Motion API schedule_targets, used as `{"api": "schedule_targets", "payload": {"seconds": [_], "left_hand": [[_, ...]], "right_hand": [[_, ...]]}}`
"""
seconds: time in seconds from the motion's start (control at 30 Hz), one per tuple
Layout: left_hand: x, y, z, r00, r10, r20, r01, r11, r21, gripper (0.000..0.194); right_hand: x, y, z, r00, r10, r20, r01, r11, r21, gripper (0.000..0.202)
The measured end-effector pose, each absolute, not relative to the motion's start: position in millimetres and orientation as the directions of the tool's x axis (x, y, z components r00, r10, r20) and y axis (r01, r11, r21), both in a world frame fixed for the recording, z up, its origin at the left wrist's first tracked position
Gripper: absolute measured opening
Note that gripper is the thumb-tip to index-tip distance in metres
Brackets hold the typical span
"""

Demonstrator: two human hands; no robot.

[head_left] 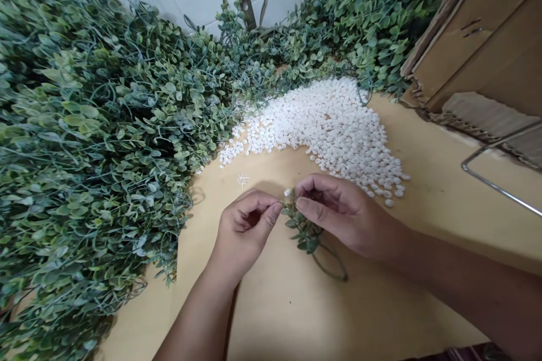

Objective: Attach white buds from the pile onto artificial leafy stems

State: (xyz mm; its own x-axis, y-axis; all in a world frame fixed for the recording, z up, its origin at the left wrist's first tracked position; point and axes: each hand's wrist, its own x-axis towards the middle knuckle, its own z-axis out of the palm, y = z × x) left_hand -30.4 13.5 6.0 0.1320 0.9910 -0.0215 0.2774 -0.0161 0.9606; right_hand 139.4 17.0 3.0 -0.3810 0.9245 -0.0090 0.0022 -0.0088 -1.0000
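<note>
1 sprig (307, 232) | stem loop (339, 271) low-R, tip up-L | axis diag.

Muted light, soft shadows, stretched edges, slight blur

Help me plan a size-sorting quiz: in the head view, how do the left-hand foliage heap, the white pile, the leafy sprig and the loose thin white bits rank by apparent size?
Largest to smallest:
foliage heap, cut off by the frame
white pile
leafy sprig
thin white bits
</note>
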Motion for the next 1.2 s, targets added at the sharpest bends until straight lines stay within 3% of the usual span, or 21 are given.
{"api": "schedule_targets", "payload": {"seconds": [0.1, 0.17, 0.27, 0.37, 0.5, 0.67, 0.8, 1.0, 1.13, 1.2], "left_hand": [[-31.7, 13.9, 9.2, 0.131, 0.991, -0.008, 0.258, -0.026, 0.966, 0.015], [-31.6, 14.1, 9.7, 0.125, 0.992, 0.009, 0.269, -0.042, 0.962, 0.016], [-31.8, 13.9, 8.8, 0.116, 0.992, 0.044, 0.305, -0.077, 0.949, 0.018], [-32.4, 12.4, 8.6, 0.137, 0.987, 0.088, 0.336, -0.13, 0.933, 0.017], [-32.4, 9.1, 9.0, 0.175, 0.975, 0.137, 0.372, -0.195, 0.908, 0.014], [-32.2, 6.6, 2.7, 0.114, 0.99, 0.08, 0.337, -0.114, 0.935, 0.015], [-28.1, 4.8, 2.1, 0.089, 0.996, 0.009, 0.284, -0.034, 0.958, 0.017], [-20.6, 26.0, 23.9, 0.219, 0.974, -0.049, 0.365, -0.035, 0.93, 0.019], [-14.6, 64.6, 21.7, 0.067, 0.997, 0.038, 0.533, -0.068, 0.843, 0.011], [-9.7, 82.1, 12.9, 0.045, 0.991, 0.124, 0.697, -0.12, 0.707, 0.009]], "right_hand": [[147.2, 19.4, 12.7, -0.418, 0.909, 0.002, 0.011, 0.007, -1.0, 0.023], [151.0, 20.0, 15.4, -0.328, 0.943, 0.049, 0.057, 0.072, -0.996, 0.019], [151.8, 17.2, 14.5, -0.144, 0.944, 0.297, 0.227, 0.323, -0.919, 0.005], [146.5, 12.9, 8.7, -0.256, 0.855, 0.451, 0.367, 0.517, -0.773, 0.014], [136.4, 11.7, -2.0, -0.482, 0.836, 0.262, 0.447, 0.492, -0.747, 0.011], [132.4, 12.8, -1.9, -0.451, 0.872, 0.19, 0.342, 0.365, -0.866, 0.023], [132.8, 10.7, 1.0, -0.427, 0.898, 0.108, 0.38, 0.286, -0.879, 0.028], [135.8, 12.0, -4.3, -0.392, 0.905, 0.166, 0.36, 0.316, -0.878, 0.024], [138.3, 16.5, -6.0, -0.368, 0.907, 0.204, 0.339, 0.336, -0.879, 0.024], [139.0, 18.8, -6.2, -0.369, 0.904, 0.216, 0.342, 0.348, -0.873, 0.024]]}}
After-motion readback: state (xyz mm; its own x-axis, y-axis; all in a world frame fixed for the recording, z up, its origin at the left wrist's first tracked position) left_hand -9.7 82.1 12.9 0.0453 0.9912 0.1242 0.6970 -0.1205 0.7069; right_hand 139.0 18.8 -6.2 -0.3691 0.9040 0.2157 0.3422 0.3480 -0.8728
